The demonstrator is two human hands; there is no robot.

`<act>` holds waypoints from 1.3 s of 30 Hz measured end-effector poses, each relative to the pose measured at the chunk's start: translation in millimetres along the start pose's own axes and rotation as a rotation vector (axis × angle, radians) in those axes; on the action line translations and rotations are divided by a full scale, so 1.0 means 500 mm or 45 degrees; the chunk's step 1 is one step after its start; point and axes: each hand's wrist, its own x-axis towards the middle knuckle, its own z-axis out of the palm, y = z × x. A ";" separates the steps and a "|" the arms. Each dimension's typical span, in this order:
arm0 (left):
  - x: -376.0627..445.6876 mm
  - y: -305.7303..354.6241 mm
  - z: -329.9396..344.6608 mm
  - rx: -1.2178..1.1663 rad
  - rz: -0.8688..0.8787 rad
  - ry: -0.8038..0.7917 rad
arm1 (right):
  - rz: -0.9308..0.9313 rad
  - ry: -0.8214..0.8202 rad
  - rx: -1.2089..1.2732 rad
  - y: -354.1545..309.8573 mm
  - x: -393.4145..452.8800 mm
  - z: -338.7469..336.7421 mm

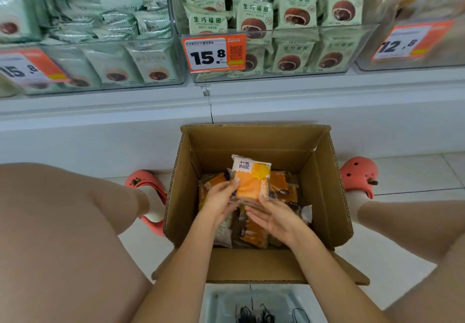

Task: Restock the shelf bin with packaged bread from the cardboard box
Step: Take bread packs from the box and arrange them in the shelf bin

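**Pack lifted above box: slip risk**

Left hand [221, 198] grips the pack [250, 179] by its left edge; right hand [273, 218] is released, palm up beneath it. Held one-sided, the slick film could slide back into the box [254, 144]. Pack: orange and white wrapper, sealed, upright, above other packs; the bin [251, 302] lies near the knees

You are in a shop, at a snack aisle: clear shelf bins [276, 53] at the far side hold rows of green wrapped cakes [254, 18], each fronted by an orange price tag [214, 53], and an open cardboard box [251, 144] of stock sits on the tiled floor [407, 171]
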 end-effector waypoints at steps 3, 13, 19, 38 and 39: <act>-0.012 -0.002 0.004 -0.095 0.038 0.011 | -0.015 0.004 0.050 -0.004 -0.016 0.004; -0.058 0.000 0.029 -0.400 0.036 -0.166 | -0.480 0.313 -0.059 0.020 -0.029 0.040; -0.062 -0.006 0.031 -0.404 0.065 -0.079 | -0.699 0.478 -0.452 0.025 -0.030 0.060; -0.049 0.005 0.003 -0.502 0.116 0.008 | -0.552 0.027 -0.785 0.045 -0.027 0.086; -0.048 0.004 0.001 -0.549 0.097 0.021 | -0.532 0.003 -0.802 0.043 -0.026 0.085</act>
